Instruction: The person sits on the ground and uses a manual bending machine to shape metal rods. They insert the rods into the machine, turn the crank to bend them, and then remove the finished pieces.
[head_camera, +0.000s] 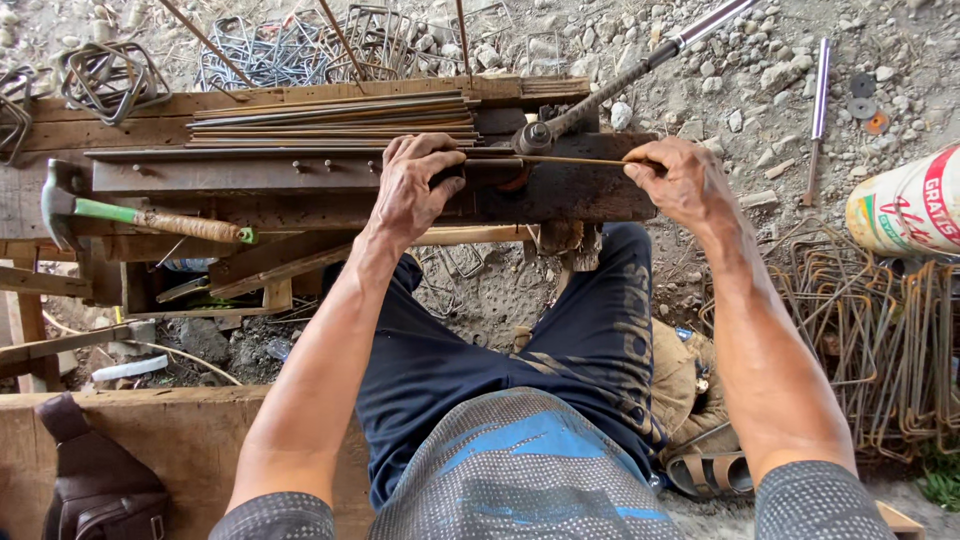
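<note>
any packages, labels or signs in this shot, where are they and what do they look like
Pale cream cylindrical bucket with red and green print: lies on its side on the gravel at the right edge, above the pile of bent wire stirrups, cut off by the frame.
Dark blue trousers with faint lettering down one leg: worn by the person, centre, below the right hand.
No signs or screens show.

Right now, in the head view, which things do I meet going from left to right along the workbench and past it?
Hammer → left hand → bender pivot → right hand, pinching the thin rod → loose steel bar on the gravel → sack.
</note>
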